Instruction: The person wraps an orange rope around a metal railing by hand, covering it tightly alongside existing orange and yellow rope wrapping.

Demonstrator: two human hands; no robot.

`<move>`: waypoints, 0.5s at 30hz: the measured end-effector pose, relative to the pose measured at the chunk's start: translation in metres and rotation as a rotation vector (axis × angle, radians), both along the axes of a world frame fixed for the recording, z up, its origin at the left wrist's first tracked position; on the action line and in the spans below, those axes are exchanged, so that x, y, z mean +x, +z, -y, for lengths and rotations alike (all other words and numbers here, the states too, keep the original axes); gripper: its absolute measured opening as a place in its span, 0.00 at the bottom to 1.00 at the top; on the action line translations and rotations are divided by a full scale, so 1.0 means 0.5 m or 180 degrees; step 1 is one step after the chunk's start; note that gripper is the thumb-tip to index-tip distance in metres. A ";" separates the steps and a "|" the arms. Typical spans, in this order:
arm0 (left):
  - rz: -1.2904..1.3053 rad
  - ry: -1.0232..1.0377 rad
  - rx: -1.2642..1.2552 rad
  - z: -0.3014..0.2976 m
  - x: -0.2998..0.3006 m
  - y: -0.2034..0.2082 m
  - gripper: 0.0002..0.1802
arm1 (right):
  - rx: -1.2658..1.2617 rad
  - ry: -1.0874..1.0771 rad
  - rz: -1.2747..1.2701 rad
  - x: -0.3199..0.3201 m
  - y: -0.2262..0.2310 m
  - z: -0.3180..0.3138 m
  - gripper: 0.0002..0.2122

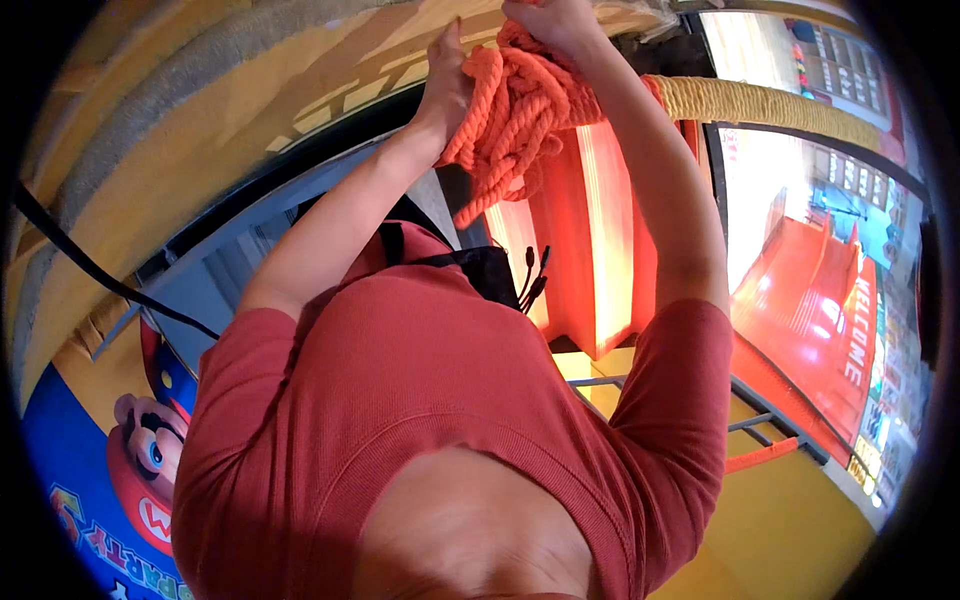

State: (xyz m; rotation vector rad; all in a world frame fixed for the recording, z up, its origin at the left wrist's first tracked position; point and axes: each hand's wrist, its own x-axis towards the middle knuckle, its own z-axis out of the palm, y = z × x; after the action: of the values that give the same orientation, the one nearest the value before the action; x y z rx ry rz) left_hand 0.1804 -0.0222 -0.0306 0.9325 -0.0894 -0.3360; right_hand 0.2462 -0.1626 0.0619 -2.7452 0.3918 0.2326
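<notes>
Both my arms reach up to a thick bundle of orange rope [520, 115], whose loops hang down in a tangle. My left hand [452, 85] is closed against the bundle's left side, its thumb pointing up and most of its fingers hidden behind the rope. At the top edge of the view, my right hand [556, 22] grips the upper part of the same rope, with its fingertips partly cut off. Right of the bundle, a pole wrapped in tan rope [770, 107] runs sideways, and some orange strands show near its left end.
A yellow beam [190, 150] curves across the upper left. Below the rope hang folded orange panels [600, 230]. Dark cable ends [535, 278] stick out by my torso, and a black cable [110, 280] crosses at left. Metal rails [765, 415] and a blue cartoon poster [70, 450] flank me.
</notes>
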 end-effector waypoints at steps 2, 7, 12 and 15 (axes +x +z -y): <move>0.2560 0.1110 0.2203 0.001 0.014 0.000 0.38 | -0.0458 0.0024 -0.0142 0.004 -0.050 0.051 0.16; 0.0392 -0.1419 -0.0538 0.009 -0.008 -0.011 0.25 | 0.3401 -0.1054 -0.1183 -0.013 -0.019 0.133 0.17; 0.0601 -0.1760 -0.0099 -0.027 0.010 0.001 0.26 | 0.3428 0.0462 0.0716 -0.250 0.133 0.074 0.15; 0.0085 -0.2132 -0.0904 -0.030 0.025 0.019 0.27 | 0.3786 0.0078 -0.0837 -0.377 0.109 0.177 0.13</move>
State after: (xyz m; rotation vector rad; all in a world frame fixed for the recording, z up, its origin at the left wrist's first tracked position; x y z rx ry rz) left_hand 0.1929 -0.0070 -0.0211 0.6023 -0.4676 -0.9051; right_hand 0.0579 -0.2512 0.1166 -1.5499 0.1771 0.6010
